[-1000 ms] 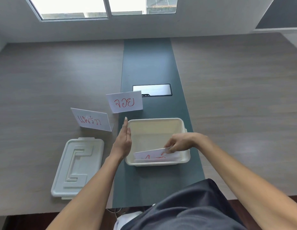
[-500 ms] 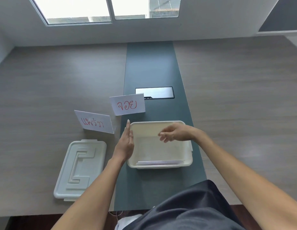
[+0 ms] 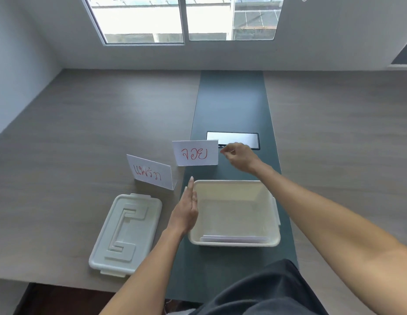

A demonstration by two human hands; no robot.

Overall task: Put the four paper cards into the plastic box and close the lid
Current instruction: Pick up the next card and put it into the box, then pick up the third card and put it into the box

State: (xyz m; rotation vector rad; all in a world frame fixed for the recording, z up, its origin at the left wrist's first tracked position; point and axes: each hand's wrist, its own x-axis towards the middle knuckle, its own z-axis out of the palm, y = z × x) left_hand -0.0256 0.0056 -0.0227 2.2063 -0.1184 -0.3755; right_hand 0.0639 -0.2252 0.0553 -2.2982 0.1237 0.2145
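An open white plastic box (image 3: 275, 214) stands on the dark green strip, with white paper cards (image 3: 234, 239) lying flat against its near wall. My left hand (image 3: 186, 209) rests flat against the box's left wall, fingers straight and holding nothing. Two folded white cards with red writing stand upright: one (image 3: 195, 153) just beyond the box, another (image 3: 150, 172) to its left. My right hand (image 3: 237, 153) hovers at the right edge of the far card, fingers apart, apparently not gripping it. The white lid (image 3: 126, 233) lies flat, left of the box.
A rectangular metal hatch (image 3: 233, 138) is set in the green strip (image 3: 232, 103) behind the far card. Grey wooden tabletop (image 3: 334, 144) spreads to both sides. A wall with a window is beyond the table. My dark clothing fills the bottom edge.
My right hand let go of a card inside the box, rose out of it and moved forward to the far standing card. The left hand stayed on the box.
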